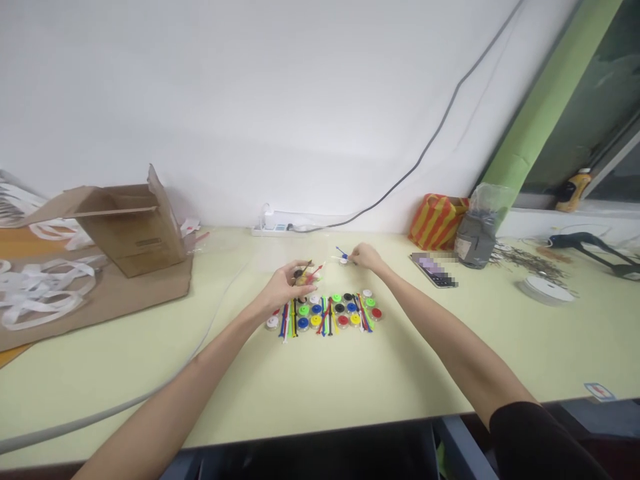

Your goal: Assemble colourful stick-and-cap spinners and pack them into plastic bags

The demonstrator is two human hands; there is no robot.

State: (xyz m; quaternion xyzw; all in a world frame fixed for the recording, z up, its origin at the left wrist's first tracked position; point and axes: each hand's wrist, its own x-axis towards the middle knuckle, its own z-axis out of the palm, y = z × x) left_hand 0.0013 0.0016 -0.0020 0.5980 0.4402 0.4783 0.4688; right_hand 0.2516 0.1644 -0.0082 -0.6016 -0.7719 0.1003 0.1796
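My left hand (pixel 287 283) is raised just above the table with its fingers curled round a small bundle of coloured sticks (pixel 311 272), red and dark ones showing. My right hand (pixel 365 256) pinches a thin blue stick (pixel 343 254) farther back, fingers closed on it. Just in front of both hands lies a group of small round coloured caps and thin coloured sticks (pixel 330 313) laid out in rows on the pale yellow-green table (pixel 350 373).
An open cardboard box (pixel 131 227) sits on flat cardboard at the left, with white straps (pixel 35 290) beside it. A power strip (pixel 274 225) lies at the wall. A phone (pixel 434 269), a striped bag (pixel 438 220), a plastic-wrapped jar (pixel 475 237) and a tape roll (pixel 544 288) are at the right.
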